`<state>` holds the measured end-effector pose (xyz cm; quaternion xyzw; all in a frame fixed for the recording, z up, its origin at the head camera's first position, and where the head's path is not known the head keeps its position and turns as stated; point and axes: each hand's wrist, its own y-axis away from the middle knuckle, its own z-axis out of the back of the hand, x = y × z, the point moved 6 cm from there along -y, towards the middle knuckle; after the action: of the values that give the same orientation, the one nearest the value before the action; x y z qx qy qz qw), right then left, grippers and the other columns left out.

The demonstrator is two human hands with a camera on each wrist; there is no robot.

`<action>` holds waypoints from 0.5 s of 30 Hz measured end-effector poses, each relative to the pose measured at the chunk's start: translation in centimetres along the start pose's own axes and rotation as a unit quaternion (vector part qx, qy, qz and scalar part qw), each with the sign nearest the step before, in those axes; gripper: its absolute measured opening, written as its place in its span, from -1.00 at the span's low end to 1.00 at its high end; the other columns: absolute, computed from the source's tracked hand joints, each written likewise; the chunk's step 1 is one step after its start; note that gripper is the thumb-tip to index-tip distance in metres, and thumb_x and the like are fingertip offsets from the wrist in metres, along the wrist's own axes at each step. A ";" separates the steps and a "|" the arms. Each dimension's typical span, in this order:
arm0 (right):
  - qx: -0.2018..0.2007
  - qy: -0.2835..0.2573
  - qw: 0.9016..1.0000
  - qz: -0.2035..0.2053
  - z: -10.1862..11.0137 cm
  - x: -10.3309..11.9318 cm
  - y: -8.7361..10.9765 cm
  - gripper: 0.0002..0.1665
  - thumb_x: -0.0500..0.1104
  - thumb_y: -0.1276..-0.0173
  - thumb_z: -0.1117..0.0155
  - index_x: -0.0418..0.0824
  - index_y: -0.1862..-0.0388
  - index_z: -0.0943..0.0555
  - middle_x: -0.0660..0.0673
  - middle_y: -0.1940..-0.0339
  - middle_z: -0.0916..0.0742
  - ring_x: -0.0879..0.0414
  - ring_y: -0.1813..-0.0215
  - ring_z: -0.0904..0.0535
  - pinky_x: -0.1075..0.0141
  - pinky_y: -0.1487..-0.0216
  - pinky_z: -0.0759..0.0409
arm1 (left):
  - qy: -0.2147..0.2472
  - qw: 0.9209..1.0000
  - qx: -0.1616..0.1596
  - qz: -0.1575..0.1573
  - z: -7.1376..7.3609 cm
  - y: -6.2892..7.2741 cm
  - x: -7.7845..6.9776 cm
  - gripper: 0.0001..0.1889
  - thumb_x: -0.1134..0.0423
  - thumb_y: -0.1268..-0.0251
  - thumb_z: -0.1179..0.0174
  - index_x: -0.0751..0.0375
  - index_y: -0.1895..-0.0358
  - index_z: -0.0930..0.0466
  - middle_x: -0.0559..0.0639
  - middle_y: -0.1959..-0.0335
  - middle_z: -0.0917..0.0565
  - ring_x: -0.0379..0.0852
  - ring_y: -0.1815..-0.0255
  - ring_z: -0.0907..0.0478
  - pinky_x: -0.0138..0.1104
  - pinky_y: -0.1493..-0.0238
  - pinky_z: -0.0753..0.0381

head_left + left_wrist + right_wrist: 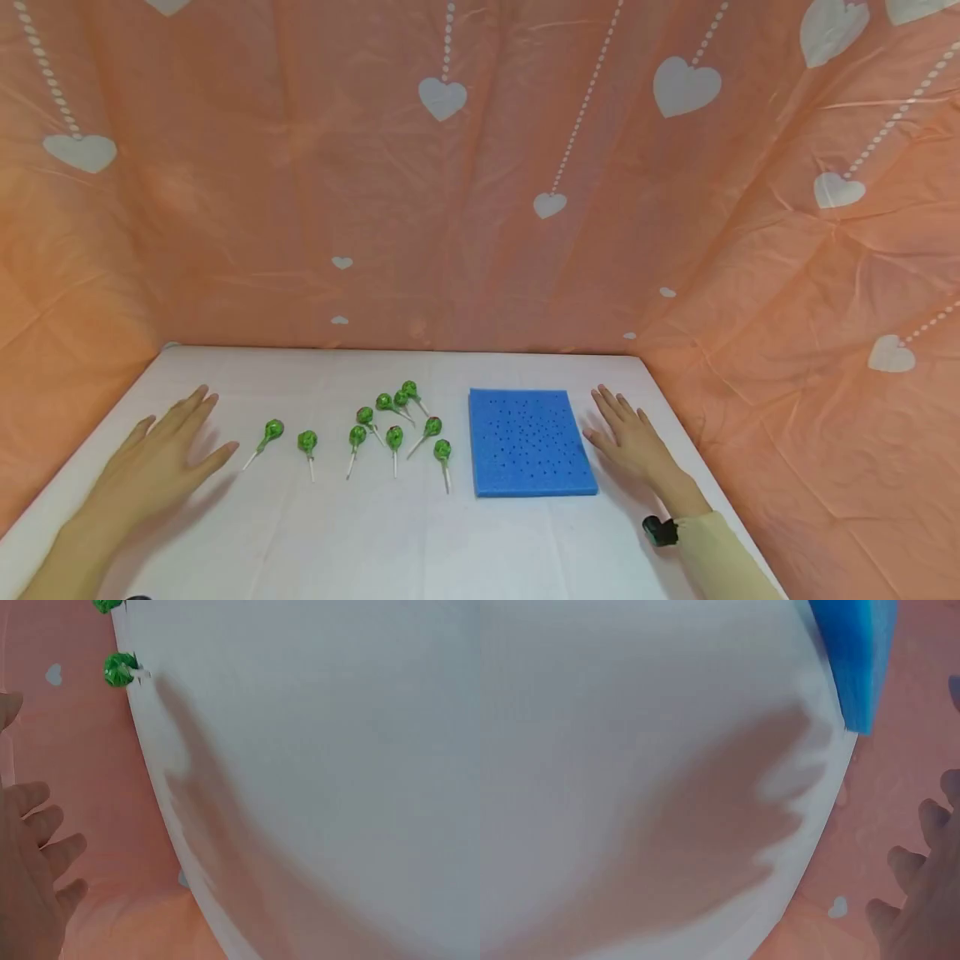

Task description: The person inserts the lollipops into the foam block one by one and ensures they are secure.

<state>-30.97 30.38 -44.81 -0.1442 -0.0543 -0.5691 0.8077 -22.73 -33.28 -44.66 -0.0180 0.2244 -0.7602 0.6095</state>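
Observation:
My left hand [161, 462] hovers over the left side of the table, fingers spread and holding nothing. The closest thing to it is a lollipop [273, 429] in a green wrapper with a white stick. Several more green lollipops [394, 438] lie loosely grouped toward the middle, sticks pointing mostly to the front. Right of them lies a flat blue foam block [528, 442] dotted with small dark holes. Just beyond its right edge is my right hand [633, 442], also spread and holding nothing. Both hands cast shadows on the tabletop in the wrist views.
A white cloth covers the table [360, 542]. Orange sheeting [495, 275] printed with pale hearts rises behind it and along both sides. A small black device [660, 531] sits at my right wrist, beside a light sleeve [720, 554].

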 end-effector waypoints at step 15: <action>0.044 -0.001 0.998 0.035 -2.7 2.2 0.8 -0.07 0.20 -0.57 -0.16 -0.23 -0.69 -0.12 -0.24 -0.72 -0.16 -0.37 -0.67 -0.03 -0.39 -0.57 0.01 | 0.058 0.998 -0.011 -0.005 -1.4 -3.5 -2.1 -0.42 0.14 -0.40 -0.32 0.39 -0.37 -0.44 0.42 -0.31 -0.52 0.53 -0.21 -0.50 0.39 -0.05 -0.49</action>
<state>-29.65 27.84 -46.91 -0.1112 -0.0750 -0.5376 0.8325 -25.87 -30.33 -44.14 0.0179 0.2679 -0.7604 0.5914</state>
